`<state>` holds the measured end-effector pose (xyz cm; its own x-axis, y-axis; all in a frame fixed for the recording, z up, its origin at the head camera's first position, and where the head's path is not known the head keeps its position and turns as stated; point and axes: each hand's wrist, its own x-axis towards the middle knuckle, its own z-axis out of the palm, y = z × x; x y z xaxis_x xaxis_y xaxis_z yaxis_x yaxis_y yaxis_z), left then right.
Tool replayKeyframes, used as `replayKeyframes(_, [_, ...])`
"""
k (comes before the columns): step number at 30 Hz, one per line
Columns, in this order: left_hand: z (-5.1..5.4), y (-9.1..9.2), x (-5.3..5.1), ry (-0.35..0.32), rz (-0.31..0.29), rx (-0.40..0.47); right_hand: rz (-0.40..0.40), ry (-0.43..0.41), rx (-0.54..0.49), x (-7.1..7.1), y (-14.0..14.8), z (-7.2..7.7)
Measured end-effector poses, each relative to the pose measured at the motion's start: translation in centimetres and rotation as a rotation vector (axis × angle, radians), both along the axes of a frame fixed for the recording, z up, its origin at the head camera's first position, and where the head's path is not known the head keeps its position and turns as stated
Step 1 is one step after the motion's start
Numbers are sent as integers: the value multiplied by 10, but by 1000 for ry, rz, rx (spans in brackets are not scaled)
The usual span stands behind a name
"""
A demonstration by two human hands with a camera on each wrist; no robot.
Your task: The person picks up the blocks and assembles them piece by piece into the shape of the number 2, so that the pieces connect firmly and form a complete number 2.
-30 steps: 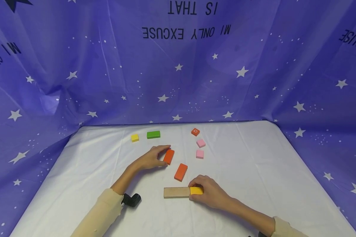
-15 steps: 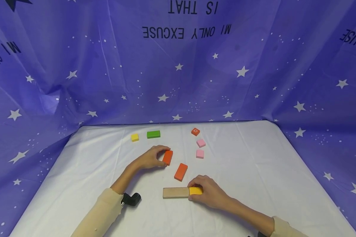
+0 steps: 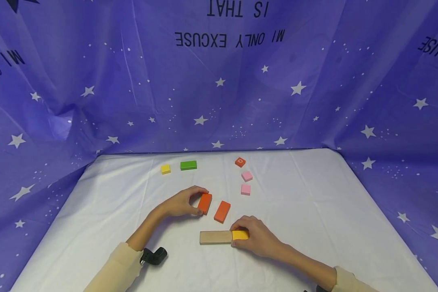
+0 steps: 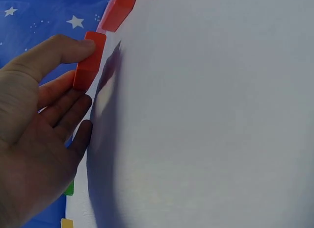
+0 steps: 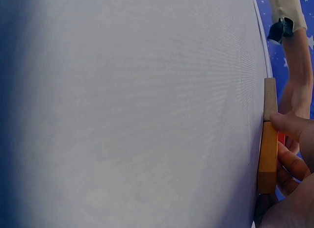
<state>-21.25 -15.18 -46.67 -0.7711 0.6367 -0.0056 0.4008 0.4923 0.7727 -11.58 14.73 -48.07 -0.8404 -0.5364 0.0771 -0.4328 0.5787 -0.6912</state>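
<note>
Between thumb and fingers, my left hand (image 3: pixel 182 201) pinches an orange-red block (image 4: pixel 90 61) by its two ends. A second orange-red block (image 3: pixel 222 211) lies just to the right of it on the white cloth. My right hand (image 3: pixel 259 237) grips a yellow block (image 5: pixel 268 157) near the front of the table, thumb on the near side and fingers on the far side. End to end with the yellow block lies a plain wooden block (image 3: pixel 215 237), on its left. My palm covers part of the yellow block in the head view.
Toward the back left lie a small yellow block (image 3: pixel 166 169) and a green block (image 3: pixel 188 165). A red block with a white ring (image 3: pixel 240 162) and two pink blocks, one farther (image 3: pixel 247 176) and one nearer (image 3: pixel 245 190), lie at the back right. A starry purple curtain (image 3: pixel 219 101) surrounds the table.
My left hand has drawn the orange-red block toward the front, level with the second one. The right hand, with the yellow and wooden blocks, has shifted very slightly left.
</note>
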Motion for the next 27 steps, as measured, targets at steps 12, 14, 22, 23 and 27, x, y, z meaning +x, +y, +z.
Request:
replayKeyframes(12, [-2, 1, 23, -14, -45, -4, 16, 15, -25, 1, 0, 1])
replayKeyframes(14, [-3, 2, 25, -11, -47, -5, 14, 7, -25, 1, 0, 2])
replayKeyframes(22, [-2, 4, 28, -1, -56, -17, 10, 18, -8, 1, 0, 3])
replayKeyframes(23, [-2, 4, 28, 2, -58, -21, 10, 20, -7, 1, 0, 3])
replayKeyframes(27, [0, 6, 28, 11, -66, -39, 8, 27, -4, 1, 0, 2])
